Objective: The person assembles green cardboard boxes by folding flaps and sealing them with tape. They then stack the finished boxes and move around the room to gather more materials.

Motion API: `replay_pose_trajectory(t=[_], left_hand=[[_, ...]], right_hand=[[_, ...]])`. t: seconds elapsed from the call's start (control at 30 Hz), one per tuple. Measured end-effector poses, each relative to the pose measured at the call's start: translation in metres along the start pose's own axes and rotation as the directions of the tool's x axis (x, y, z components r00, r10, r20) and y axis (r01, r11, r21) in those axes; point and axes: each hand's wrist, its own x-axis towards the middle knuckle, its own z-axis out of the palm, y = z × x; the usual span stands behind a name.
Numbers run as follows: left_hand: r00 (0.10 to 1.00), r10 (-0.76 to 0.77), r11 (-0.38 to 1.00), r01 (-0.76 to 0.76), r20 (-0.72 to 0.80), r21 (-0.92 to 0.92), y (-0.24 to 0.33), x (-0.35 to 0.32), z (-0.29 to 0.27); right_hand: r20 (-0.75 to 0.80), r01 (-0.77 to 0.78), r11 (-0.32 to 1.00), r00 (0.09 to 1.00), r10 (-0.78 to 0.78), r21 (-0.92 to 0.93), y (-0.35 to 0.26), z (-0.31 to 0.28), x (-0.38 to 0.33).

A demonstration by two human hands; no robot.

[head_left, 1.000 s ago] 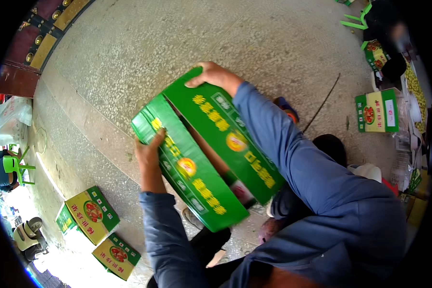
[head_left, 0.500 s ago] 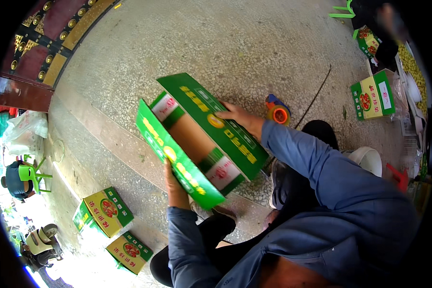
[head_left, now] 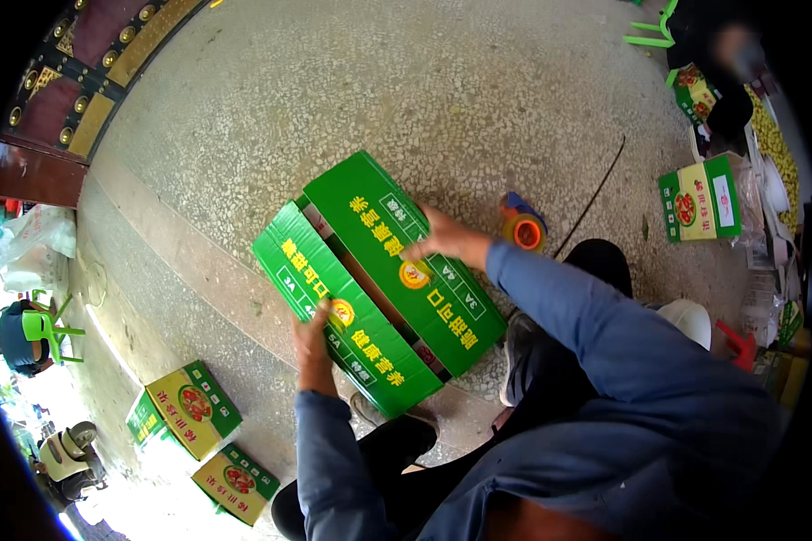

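Observation:
A green cardboard carton with yellow lettering lies tilted across the middle, in front of my knees. Its two long top flaps are folded down nearly level, and a narrow dark gap runs between them. My left hand grips the near-left flap at the carton's edge, thumb on top; its other fingers are partly hidden. Over on the right flap, my right hand lies with its fingers spread out. A tape dispenser with an orange core sits on the floor, right of the carton.
Two green-and-yellow cartons stand at lower left. Another carton is at right, near a person in dark clothes. A white bucket is beside my right leg. A thin dark rod lies on the speckled floor.
Both long flaps have come down over the carton's opening, hiding most of the inside. My right hand has spread its fingers, and my left hand has shifted slightly left with its flap.

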Motion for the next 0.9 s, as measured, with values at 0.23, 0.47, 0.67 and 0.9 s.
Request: replay_pose_trajectory(t=[0.23,0.47,0.67,0.9], left_hand=[[0.997,0.076,0.996,-0.077,-0.005,-0.044,0.005,0.014,-0.014],[0.995,0.087,0.995,-0.084,-0.056,0.053,-0.008,-0.010,0.011],[0.984,-0.114,0.989,0.126,-0.138,0.077,0.007,0.020,0.004],[0.976,-0.207,0.968,0.195,0.062,0.155,0.032,0.029,-0.005]], right_hand=[[0.067,0.004,0.982,0.998,-0.017,0.188,-0.024,0.008,0.042],[-0.102,0.053,0.973,0.992,-0.078,-0.226,-0.012,0.007,0.013],[-0.241,-0.068,0.938,0.970,-0.017,-0.340,-0.005,0.007,0.031],[-0.215,-0.239,0.923,0.960,0.178,-0.302,-0.034,0.018,0.034]])
